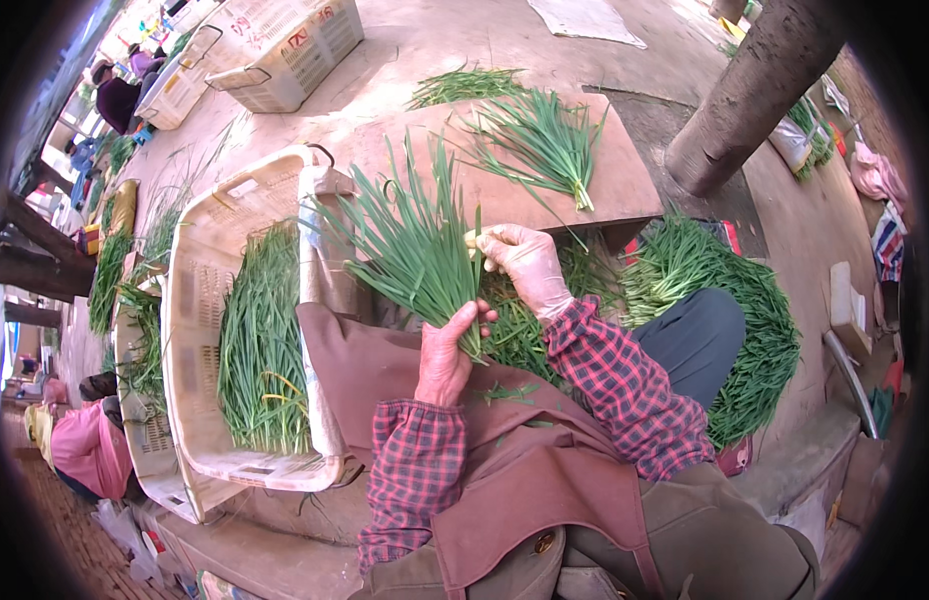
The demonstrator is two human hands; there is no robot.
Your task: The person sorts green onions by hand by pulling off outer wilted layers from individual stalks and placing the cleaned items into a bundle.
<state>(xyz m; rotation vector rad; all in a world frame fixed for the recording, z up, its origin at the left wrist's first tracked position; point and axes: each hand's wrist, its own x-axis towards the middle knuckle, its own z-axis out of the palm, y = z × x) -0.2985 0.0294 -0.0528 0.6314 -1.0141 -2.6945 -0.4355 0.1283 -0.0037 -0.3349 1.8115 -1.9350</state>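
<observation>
A fanned bunch of garlic chives (425,250) stands tilted in my left hand (449,355), its leaf tips pointing up and away. My left fingers are closed around the stem end above my lap. Beside the bunch's right edge, my right hand (530,268), in a thin pale glove, pinches a chive leaf with thumb and forefinger. Beyond my hands, another bunch of chives (560,150) lies on a low brown board (625,185). Loose chives (520,335) lie beneath my right wrist, and cut bits rest on my brown apron (365,375).
A white plastic crate (193,330) at my left holds chives (265,350). On my right a large chive heap (755,310) surrounds my knee. A tree trunk (755,95) rises at far right. More crates (295,60) stand at the back left; a person in pink (90,450) sits at left.
</observation>
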